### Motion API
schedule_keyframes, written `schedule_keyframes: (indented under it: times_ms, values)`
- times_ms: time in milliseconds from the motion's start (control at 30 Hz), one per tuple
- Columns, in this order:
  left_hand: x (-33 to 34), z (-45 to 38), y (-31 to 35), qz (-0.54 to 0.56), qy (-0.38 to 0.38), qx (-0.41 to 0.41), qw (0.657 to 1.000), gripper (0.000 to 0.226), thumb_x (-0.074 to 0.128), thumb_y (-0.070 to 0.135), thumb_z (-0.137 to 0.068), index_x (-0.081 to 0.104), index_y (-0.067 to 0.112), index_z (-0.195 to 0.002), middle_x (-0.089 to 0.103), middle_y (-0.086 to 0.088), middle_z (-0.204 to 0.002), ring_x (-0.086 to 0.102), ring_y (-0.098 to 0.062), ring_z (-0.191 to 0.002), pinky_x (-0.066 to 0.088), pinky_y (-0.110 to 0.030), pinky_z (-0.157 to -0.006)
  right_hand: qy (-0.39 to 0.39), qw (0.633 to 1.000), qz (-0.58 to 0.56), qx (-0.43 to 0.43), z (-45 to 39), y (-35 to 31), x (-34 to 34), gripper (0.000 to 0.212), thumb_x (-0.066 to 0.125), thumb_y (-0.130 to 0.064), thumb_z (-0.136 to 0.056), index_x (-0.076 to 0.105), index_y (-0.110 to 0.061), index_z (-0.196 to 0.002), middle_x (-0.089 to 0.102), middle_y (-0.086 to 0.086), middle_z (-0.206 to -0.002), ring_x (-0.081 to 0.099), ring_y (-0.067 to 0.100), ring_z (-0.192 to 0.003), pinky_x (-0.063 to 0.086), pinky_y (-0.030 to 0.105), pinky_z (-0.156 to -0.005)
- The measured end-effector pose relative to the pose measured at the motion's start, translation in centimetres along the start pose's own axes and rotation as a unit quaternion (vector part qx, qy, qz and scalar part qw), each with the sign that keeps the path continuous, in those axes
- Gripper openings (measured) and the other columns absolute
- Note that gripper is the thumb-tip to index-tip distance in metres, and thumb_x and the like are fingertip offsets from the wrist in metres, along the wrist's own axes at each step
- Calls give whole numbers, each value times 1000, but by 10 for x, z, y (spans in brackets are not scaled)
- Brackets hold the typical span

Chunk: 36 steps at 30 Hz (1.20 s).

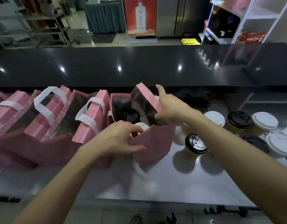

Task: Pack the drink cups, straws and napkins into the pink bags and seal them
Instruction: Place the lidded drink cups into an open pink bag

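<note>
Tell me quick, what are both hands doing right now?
Left hand pinching the open pink bag near rim. Right hand holding its far flap. Two cups inside; black-lidded cup stands close beside the bag.

An open pink bag (153, 143) stands on the pale tabletop (171, 183), with a black-lidded cup (129, 116) and a white-lidded cup (142, 126) inside it. The left hand (118, 138) grips the bag's near rim, thumb on the outside; the right hand (169, 105) holds the far flap, fingers spread. To the left lean folded pink bags with white handles (47, 107). To the right stand more lidded cups (196, 143), near a heap of black straws (196, 101).
</note>
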<state>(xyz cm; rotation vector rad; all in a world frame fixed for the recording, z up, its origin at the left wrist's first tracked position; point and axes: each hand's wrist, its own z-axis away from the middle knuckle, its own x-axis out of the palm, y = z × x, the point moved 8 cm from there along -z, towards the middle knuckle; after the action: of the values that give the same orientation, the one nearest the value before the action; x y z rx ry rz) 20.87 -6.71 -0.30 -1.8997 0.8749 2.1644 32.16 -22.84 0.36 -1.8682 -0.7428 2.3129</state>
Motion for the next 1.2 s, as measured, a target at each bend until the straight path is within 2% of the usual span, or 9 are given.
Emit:
schedule_keyframes:
  times_ms: [67,200,400,500,567,700,833,1033,1200]
  values:
    - [-7,6,12,51,30,16,998,48,72,46,-83,76,28,-127,75,17,-113,66,-2,-107,48,-20,-102,-16,999,26,-31,-14,3,-3,123,74,-18,-68,3,-25,-169,68,4,-92,69,24,-72,59,38,-55]
    - [-20,-2,-5,-71,56,-40,995,52,71,11,-80,74,19,-132,73,5,-126,62,-18,-126,36,-35,-120,-42,995,62,-68,-35,7,-9,96,67,-24,-73,28,-25,-161,69,2,-120,66,25,-94,60,38,-77]
    - [-24,-26,-4,-58,66,-40,995,17,73,25,-98,83,27,-111,81,6,-107,73,-22,-103,56,-40,-87,-32,989,77,-118,-53,-18,-19,56,57,-20,-93,59,-30,-148,70,0,-136,65,25,-118,55,35,-96]
    - [-19,-39,6,-46,73,-18,996,16,74,31,-98,84,28,-110,82,7,-107,74,-21,-102,58,-42,-84,-27,987,77,-136,-55,-26,-24,49,58,-23,-95,66,-42,-139,69,-13,-105,66,19,-101,47,22,-71]
    - [-12,-45,9,-51,68,-11,996,18,73,37,-99,83,31,-112,82,8,-108,74,-21,-103,57,-42,-83,-27,988,77,-130,-56,-27,-25,43,59,-23,-94,69,-37,-133,63,-11,-97,66,24,-98,44,25,-66]
    - [-11,-49,1,-57,82,-2,995,23,72,48,-100,83,32,-113,82,8,-104,73,-20,-98,56,-42,-79,-18,989,81,-122,-52,-31,-33,51,60,-17,-95,64,-25,-145,70,-2,-135,65,23,-124,54,38,-102]
    - [-16,-55,1,-63,108,8,992,18,71,43,-101,83,33,-110,81,10,-99,74,-17,-93,58,-41,-77,21,993,42,-111,-37,-22,-59,54,66,-12,-94,64,-23,-147,70,-1,-140,64,19,-129,53,37,-110]
    - [-20,-75,22,-24,94,28,995,41,73,73,-87,78,38,-108,70,26,-85,67,5,-82,59,-28,-73,100,993,-18,-60,24,43,-98,42,71,-27,-100,68,-24,-142,73,-6,-134,68,10,-121,54,34,-109]
    - [-29,-122,88,-40,115,81,989,29,75,60,-93,78,36,-108,72,20,-87,68,-2,-82,61,-37,-76,138,989,-29,48,90,144,-112,38,71,-30,-101,70,-25,-138,75,-6,-127,69,11,-116,55,32,-104]
